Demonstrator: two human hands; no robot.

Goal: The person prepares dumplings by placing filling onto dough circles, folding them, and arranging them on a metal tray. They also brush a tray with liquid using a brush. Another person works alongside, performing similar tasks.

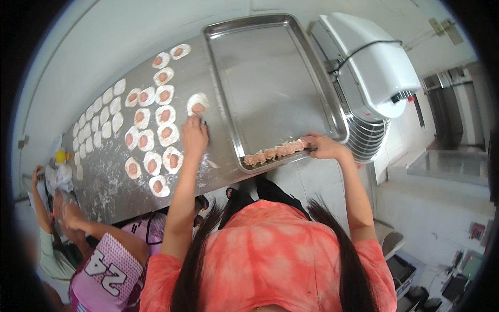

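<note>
My left hand [195, 138] is over the steel table with its fingers closed on the near edge of a round dough wrapper [197, 99]. A lump of pinkish filling sits on that wrapper, right by the fingertips. My right hand [326, 146] reaches over the near right corner of a large steel tray [275, 78]. Its fingers are closed around the end of a row of small filled dumplings [278, 152], at the last dumpling on the right. The row lies along the tray's near edge; my fingers partly hide its right end.
Several wrappers with filling [165, 114] lie left of my left hand, and several plain wrappers [97, 121] farther left. The floured table [104, 182] runs left toward two people. A white machine [369, 73] with a wire guard [366, 138] stands right of the tray.
</note>
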